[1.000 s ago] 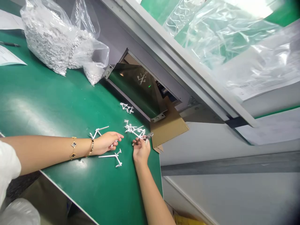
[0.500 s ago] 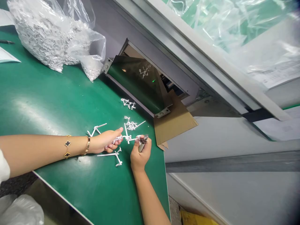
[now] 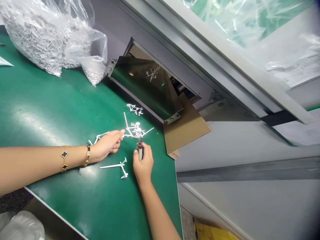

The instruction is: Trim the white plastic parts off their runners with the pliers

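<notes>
Held frame: I see the branching white frame over the middle of the green table, one arm poking away from the hands.
Left hand: the left hand has thumb and fingers pinched on the near end of that frame.
Right hand: the right hand is wrapped around the cutter; nose towards the white pieces. I cannot tell whether it touches them, or how far its handles are squeezed.
Progress: I judge work on the held frame under way, unfinished. The loose frames lie apart from both hands, probably left for later. Whether any are finished with, I cannot tell.
Bagged bits: plenty of small white pieces in clear bags; their source I cannot confirm.
Count, hands and tool: two hands, one cutter.
Count, frames: one held; three lying singly: upper frame, lower frame, and forearm-side frame, partly hidden. The central heap is too tangled to count.
Count, bags: one large bag, at least one smaller bag.
Count, surroundings: one dark metal plate, one cardboard piece.
</notes>
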